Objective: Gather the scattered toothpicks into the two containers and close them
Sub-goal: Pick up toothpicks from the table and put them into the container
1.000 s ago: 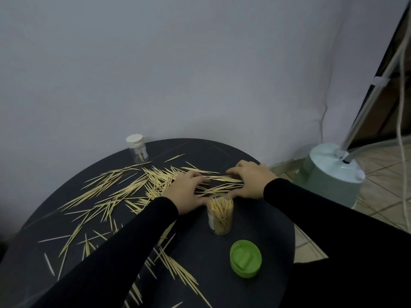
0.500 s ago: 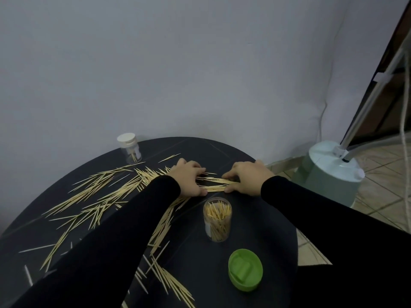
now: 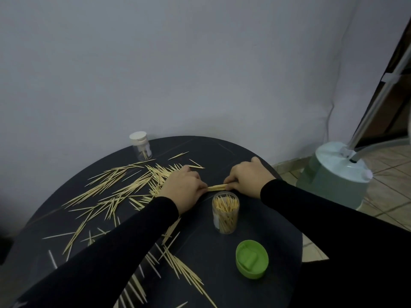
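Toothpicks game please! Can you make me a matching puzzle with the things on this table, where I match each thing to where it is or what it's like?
Things:
1. green lid
2. open jar
3. small jar
4. bundle of toothpicks

Places or states:
A. capped in white, at the table's far edge by the wall
B. pinched between the left hand and the right hand
C. lying alone on the table, nearest the person
D. upright, packed with toothpicks, no cap

Pairs: 1-C, 2-D, 3-A, 4-B
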### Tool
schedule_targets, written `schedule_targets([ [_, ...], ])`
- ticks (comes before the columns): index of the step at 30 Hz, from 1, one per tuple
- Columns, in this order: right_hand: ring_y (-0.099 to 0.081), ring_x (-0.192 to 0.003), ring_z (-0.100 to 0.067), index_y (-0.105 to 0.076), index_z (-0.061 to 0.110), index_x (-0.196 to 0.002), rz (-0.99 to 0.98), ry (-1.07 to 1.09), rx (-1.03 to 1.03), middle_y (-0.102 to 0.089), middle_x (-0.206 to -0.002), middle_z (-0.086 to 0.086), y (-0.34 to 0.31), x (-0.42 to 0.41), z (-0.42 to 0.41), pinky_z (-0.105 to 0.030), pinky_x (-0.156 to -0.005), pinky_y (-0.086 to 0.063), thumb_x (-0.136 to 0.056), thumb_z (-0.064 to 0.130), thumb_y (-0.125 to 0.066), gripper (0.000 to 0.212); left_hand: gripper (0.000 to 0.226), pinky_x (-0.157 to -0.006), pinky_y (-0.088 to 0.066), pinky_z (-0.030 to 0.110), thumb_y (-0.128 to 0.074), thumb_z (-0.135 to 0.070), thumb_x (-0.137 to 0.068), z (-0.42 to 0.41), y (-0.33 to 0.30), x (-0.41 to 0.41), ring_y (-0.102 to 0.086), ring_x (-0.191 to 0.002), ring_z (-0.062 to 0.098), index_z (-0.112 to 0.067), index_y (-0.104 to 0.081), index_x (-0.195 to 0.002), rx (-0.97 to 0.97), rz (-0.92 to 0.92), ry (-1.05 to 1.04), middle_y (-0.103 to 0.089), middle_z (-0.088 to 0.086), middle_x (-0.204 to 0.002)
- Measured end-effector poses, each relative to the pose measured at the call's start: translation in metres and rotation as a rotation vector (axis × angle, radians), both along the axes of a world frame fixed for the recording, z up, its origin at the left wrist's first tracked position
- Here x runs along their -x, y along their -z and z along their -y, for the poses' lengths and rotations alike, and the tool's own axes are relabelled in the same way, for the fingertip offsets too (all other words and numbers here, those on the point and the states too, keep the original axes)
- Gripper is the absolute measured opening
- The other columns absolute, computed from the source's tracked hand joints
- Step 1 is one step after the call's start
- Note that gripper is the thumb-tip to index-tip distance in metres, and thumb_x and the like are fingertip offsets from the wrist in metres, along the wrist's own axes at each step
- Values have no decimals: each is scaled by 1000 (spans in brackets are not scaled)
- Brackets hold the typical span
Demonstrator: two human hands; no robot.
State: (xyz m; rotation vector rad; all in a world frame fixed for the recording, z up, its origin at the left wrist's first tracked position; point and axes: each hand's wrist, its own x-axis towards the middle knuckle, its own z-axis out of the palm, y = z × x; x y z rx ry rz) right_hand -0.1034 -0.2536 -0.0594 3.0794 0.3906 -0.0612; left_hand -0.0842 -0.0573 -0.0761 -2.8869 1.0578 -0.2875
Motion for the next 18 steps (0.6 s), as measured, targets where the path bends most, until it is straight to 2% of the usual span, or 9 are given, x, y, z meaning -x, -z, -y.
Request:
schedule_targets([
  [7, -56, -103, -15, -67, 36, -113, 52, -61, 79, -64, -112, 11, -3, 4, -13, -40, -95, -26, -100, 37, -44, 26, 32, -80, -35, 27, -39, -42, -99, -8, 2, 16, -45, -99, 14, -26, -60, -118, 26, 49, -65, -58, -6, -110],
  [10, -55, -106, -14, -67, 36, -114, 50, -47, 68, -63, -115, 12, -5, 6, -12, -39, -95, -25, -99, 39, -46, 26, 29, -84, -37, 28, -40, -40, -99, -12, 5, 19, -45, -101, 15, -25, -60, -114, 57, 50, -101, -59, -6, -111],
  [18, -53, -112, -12, -69, 35, -112, 58, 62, -117, -63, -116, 15, -10, 16, -9, -39, -103, -25, -94, 44, -54, 25, 26, -89, -42, 31, -47, -41, -96, -16, 3, 22, -42, -102, 14, -28, -62, -112, 165, 36, -158, -56, -6, -111],
])
